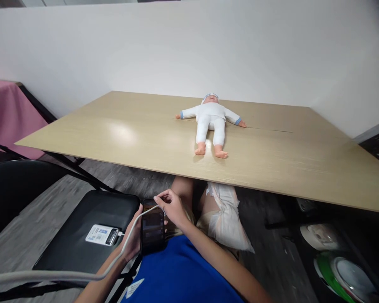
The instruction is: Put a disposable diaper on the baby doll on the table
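Note:
My left hand [135, 235] is wrapped round a dark smartphone [153, 229], held upright above my lap with its dim screen towards me. My right hand [173, 209] is at the phone's upper right edge, fingers curled and thumb stretched across the top. Whether anything sits between those fingers is hidden. A white cable [126, 248] runs from the lower left over the phone to beside my right hand. On my thigh lies a white diaper [225, 210], partly unfolded. A baby doll [211, 113] in white clothes lies on its back on the table [139, 126], arms spread, feet towards me.
To the left, a power bank [102, 235] with a plug in it lies on a black chair seat [72, 219]. Pink cloth [12, 113] hangs at far left. A white wall [189, 50] stands behind the table. Green and white round items [344, 273] are low at the right.

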A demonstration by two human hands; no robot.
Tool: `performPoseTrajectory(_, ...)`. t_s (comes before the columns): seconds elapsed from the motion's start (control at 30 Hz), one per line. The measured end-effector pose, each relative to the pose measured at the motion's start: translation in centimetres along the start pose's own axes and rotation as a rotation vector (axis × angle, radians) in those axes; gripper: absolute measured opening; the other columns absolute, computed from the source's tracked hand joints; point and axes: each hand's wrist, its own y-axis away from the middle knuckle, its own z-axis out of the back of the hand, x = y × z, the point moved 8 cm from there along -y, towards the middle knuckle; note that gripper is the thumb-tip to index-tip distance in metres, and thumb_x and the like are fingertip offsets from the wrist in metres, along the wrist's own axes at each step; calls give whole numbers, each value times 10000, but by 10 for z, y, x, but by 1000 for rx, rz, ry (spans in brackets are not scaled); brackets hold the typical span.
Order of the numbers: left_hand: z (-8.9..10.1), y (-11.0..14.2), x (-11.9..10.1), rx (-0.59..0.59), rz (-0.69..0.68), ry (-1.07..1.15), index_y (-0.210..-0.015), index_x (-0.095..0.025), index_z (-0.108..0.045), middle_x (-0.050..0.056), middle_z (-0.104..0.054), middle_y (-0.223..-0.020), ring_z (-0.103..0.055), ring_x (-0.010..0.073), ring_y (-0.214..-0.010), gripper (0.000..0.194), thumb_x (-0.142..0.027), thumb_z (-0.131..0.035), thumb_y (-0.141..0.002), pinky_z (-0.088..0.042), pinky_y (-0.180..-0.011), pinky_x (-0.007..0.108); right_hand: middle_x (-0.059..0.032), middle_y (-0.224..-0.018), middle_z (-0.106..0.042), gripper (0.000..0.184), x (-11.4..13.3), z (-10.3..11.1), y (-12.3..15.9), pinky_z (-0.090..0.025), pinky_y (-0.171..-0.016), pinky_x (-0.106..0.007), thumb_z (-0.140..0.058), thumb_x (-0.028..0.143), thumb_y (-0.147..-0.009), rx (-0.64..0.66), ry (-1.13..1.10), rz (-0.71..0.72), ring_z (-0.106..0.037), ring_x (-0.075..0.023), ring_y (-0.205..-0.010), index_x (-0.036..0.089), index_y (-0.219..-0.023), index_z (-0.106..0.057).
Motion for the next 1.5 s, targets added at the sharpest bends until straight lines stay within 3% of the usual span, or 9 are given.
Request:
performPoseTrajectory(0.13, -1, -1, 0, 30, 6, 19, -1505, -92, -657, 218, -824, -1202, -826, 375, -1058, 692, -627, -504, -1093, -650, -990, 505, -24, -874, -721, 401, -4, -3, -1, -509, -728, -311, -862, 515, -783, 47, -48, -9, -629, -187, -779, 207, -1005, -732)
performPoseTrajectory(0.23, 4, -3, -1, 7, 0, 3, -1508, -96, -655, 221, -824, -1200, -827, 379, -1054, 686, -621, -511, -1091, -656, -974, 513, -57, -1020, -737, 421, -2, 2, 3, -546, -796, -330, -813, 572, -846, 89, -113, -13, -664, -216, -908, 223, -1066, -726)
performPoseTrajectory(0.37, 6, -3, 1, -22, 20, -8, -1503, -84, -655, 230, -824, -1187, -831, 379, -1035, 695, -625, -494, -1097, -667, -948, 523, -94, -1363, -693, 526, 7, 11, 22, -585, -926, -373, -532, 673, -1049, 210, -186, 0, -660, -271, -1222, 280, -1364, -686)
performPoseTrajectory(0.43, 1, -2, 0, -32, 8, 7, -1514, -85, -645, 226, -827, -1182, -833, 373, -1028, 685, -612, -491, -1103, -667, -952, 523, -79, -1515, -625, 568, 12, 11, 35, -541, -1100, -426, -546, 636, -1069, 302, -165, 46, -598, -283, -1365, 312, -1533, -588)
performPoseTrajectory(0.5, -7, 1, -2, -24, -3, 31, -1529, -86, -634, 223, -826, -1192, -833, 368, -1035, 669, -589, -489, -1111, -664, -967, 516, -76, -1588, -570, 699, 13, 7, 46, -506, -1177, -468, -678, 566, -1023, 371, -101, 86, -578, -290, -1400, 330, -1645, -466)
performPoseTrajectory(0.63, -19, 5, -3, -6, 9, 58, -1516, -58, -645, 237, -823, -1189, -832, 370, -1038, 683, -584, -451, -1125, -664, -971, 504, -117, -1656, -482, 982, 7, -4, 53, -643, -964, -411, -839, 405, -892, 376, -43, 77, -626, -285, -1324, 351, -1714, -305)
performPoseTrajectory(0.87, -11, 1, -1, 29, 2, 74, -1496, -75, -670, 219, -834, -1156, -837, 361, -1018, 665, -590, -503, -1109, -667, -968, 494, -127, -1626, -501, 944, 4, -5, 50, -662, -901, -355, -799, 255, -855, 319, 27, 79, -583, -287, -1386, 337, -1683, -353)
performPoseTrajectory(1.03, -8, 0, 0, 21, -2, 75, -1495, -68, -669, 218, -835, -1152, -835, 358, -1025, 663, -584, -511, -1109, -666, -972, 488, -119, -1591, -521, 984, 1, -3, 51, -666, -839, -318, -806, 254, -839, 336, 5, 91, -610, -273, -1344, 351, -1695, -328)
performPoseTrajectory(1.5, -13, 2, -1, 11, -2, 60, -1478, -63, -677, 229, -829, -1163, -833, 364, -1029, 671, -593, -501, -1106, -675, -946, 482, -116, -1572, -533, 985, -1, -1, 51, -662, -858, -324, -818, 254, -825, 316, 45, 84, -568, -297, -1397, 350, -1689, -353)
